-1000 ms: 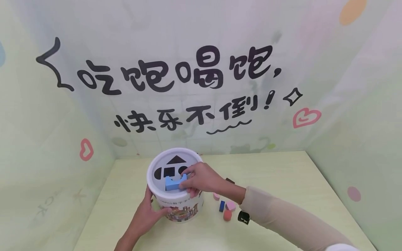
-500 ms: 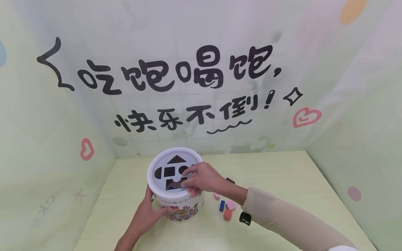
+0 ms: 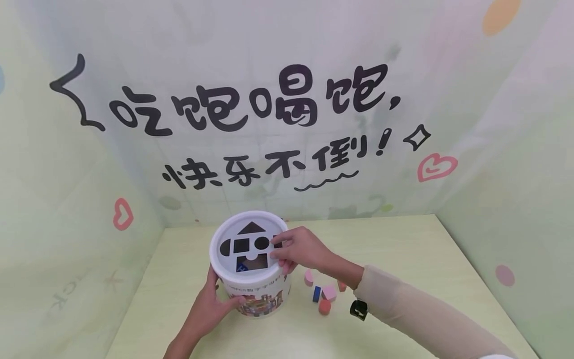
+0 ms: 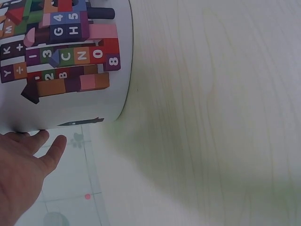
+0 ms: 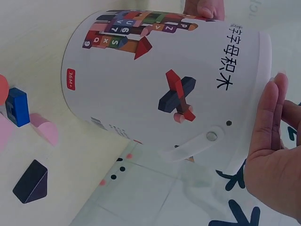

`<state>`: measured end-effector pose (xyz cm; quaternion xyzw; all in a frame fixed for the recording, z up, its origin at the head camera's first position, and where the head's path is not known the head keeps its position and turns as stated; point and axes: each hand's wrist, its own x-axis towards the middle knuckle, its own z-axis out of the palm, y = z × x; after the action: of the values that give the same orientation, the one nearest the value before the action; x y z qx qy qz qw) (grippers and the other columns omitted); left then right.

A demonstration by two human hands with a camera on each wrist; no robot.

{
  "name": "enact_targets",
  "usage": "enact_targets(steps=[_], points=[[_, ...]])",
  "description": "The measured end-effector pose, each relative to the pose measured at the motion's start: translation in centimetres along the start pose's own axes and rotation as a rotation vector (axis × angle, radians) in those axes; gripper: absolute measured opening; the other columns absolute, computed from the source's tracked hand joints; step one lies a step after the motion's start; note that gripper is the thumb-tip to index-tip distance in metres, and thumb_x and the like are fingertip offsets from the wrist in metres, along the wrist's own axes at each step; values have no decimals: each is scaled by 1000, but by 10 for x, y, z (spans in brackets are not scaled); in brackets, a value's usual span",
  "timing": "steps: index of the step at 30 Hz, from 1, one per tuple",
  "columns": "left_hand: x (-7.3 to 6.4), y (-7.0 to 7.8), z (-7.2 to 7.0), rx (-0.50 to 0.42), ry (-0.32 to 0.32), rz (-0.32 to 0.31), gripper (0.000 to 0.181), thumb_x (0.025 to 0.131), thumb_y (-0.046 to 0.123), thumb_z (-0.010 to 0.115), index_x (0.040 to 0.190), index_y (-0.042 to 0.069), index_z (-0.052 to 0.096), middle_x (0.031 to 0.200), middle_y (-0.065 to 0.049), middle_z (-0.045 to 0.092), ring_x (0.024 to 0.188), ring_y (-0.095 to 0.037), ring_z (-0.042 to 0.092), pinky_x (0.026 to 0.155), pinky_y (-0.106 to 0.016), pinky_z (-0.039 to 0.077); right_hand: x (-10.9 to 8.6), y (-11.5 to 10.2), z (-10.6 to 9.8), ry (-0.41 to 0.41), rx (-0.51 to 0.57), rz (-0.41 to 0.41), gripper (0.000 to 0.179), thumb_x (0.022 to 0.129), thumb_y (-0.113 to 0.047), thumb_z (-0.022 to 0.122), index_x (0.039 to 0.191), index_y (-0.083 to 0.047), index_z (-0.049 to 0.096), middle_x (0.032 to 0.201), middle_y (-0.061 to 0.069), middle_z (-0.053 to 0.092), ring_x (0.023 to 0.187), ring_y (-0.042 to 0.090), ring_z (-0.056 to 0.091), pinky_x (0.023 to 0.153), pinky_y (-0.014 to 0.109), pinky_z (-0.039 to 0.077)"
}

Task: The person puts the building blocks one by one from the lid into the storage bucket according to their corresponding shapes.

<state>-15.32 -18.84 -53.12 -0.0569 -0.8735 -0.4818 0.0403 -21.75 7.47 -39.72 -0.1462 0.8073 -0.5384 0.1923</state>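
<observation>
A white round block bucket (image 3: 257, 305) with printed pictures of letter and number blocks stands on the table. Its lid (image 3: 226, 269) has several cut-out shapes: triangle, half circle, square, circle and a notched arch. Through the arch cut-out shows a blue lettered block (image 3: 242, 268) inside. My left hand (image 3: 208, 304) holds the bucket's left side, thumb across the front and fingers along the side; in the left wrist view the fingers meet its wall. My right hand (image 3: 302, 249) is over the lid's right rim with nothing in it, fingers fairly straight in the right wrist view.
Right of the bucket lie loose blocks: a blue one (image 3: 317, 294), a pink one (image 3: 329, 292), a red one (image 3: 325, 307) and a pink rounded one (image 3: 309, 277). A dark triangular block (image 5: 31, 182) shows in the right wrist view. Printed fabric walls (image 3: 287, 199) enclose the table.
The blue arch block my right hand held over the lid has gone down through the arch cut-out. My right hand has since drawn a little to the right. The left hand stays put.
</observation>
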Motion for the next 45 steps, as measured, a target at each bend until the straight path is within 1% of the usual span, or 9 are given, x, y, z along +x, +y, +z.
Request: enact_targets(steps=[5,9,13,20,25,29,34,40,45], points=[[2,0,-1,15,2,4,116,72,41,85,153,45,3,146,-14,46,134,-42,42,102,-71,34,1,5,-11,1,21,13,34,85,-15,75,115,-1,69,66,10,68,54,17,67,57,36,61],[3,-1,-1,16,3,8,116,72,40,85,154,44,3,147,-14,46,134,-43,42,102,-71,35,1,10,-20,13,25,26,33,86,-16,74,115,-2,69,68,11,69,55,18,68,58,35,61],[2,0,-1,14,1,-13,115,71,44,85,154,43,6,145,-12,48,133,-43,43,101,-72,35,0,15,-27,29,37,38,32,86,-16,74,115,-3,69,71,13,69,55,19,68,60,35,61],[0,1,0,15,-3,-31,115,70,46,85,154,41,6,146,-12,47,134,-42,42,103,-71,35,-4,20,-39,77,44,51,33,87,-14,73,117,-1,68,69,8,69,56,17,67,62,33,62],[1,1,0,18,-4,-34,115,71,46,84,154,42,5,146,-11,48,134,-41,42,104,-69,35,0,28,-46,111,78,83,34,87,-14,72,118,0,67,70,12,68,55,16,66,63,34,62],[1,1,0,20,-4,-36,116,70,47,85,154,40,6,146,-12,48,134,-41,43,104,-69,35,7,40,-51,147,102,108,32,88,-13,71,117,-1,67,68,10,67,54,15,65,62,34,62],[2,0,0,19,-7,-38,117,70,48,84,155,38,4,147,-12,47,134,-41,42,104,-69,35,19,61,-56,200,118,158,29,89,-13,69,116,-1,68,68,9,67,53,15,64,60,32,61],[2,-1,0,16,-3,-21,118,71,46,84,155,40,2,149,-15,44,136,-42,39,104,-69,34,28,85,-61,257,144,202,29,89,-13,69,116,-1,68,69,11,67,53,13,64,61,32,61],[2,-2,1,17,0,-5,117,72,43,85,154,43,1,150,-17,41,137,-43,38,104,-68,35,31,103,-63,268,185,236,30,89,-11,70,117,0,68,66,8,65,54,12,63,62,31,61]])
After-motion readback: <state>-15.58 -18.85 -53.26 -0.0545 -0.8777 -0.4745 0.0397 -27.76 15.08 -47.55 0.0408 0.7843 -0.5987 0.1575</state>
